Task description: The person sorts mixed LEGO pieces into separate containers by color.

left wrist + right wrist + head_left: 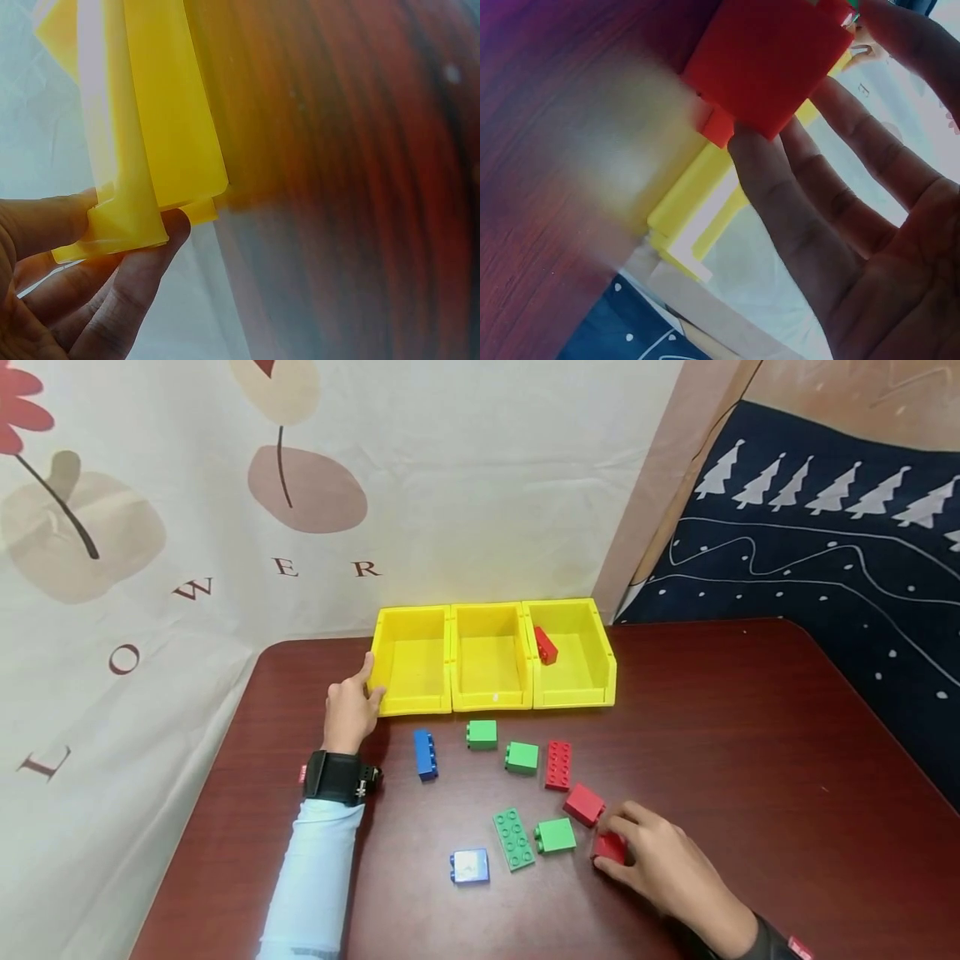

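Observation:
At the left end of the row, my left hand [348, 710] grips the side wall of a yellow bin [414, 705]; in the left wrist view the thumb [49, 225] lies on one side of the wall and the fingers on the other. On the right, my right hand [667, 864] pinches a red building brick [610, 847] between thumb and fingertips, low at the table. The right wrist view has this brick's broad flat face [765, 67] large at the top. Just beyond it lies another red brick [584, 804], and a green brick [555, 836] is to its left.
Two more yellow bins adjoin the gripped one: a middle bin [491, 701] and a right bin [573, 697] holding a red brick [546, 646]. Around the table lie a red brick [558, 765], several green bricks [513, 839], and blue bricks [425, 754]. Fabric [480, 485] hangs behind.

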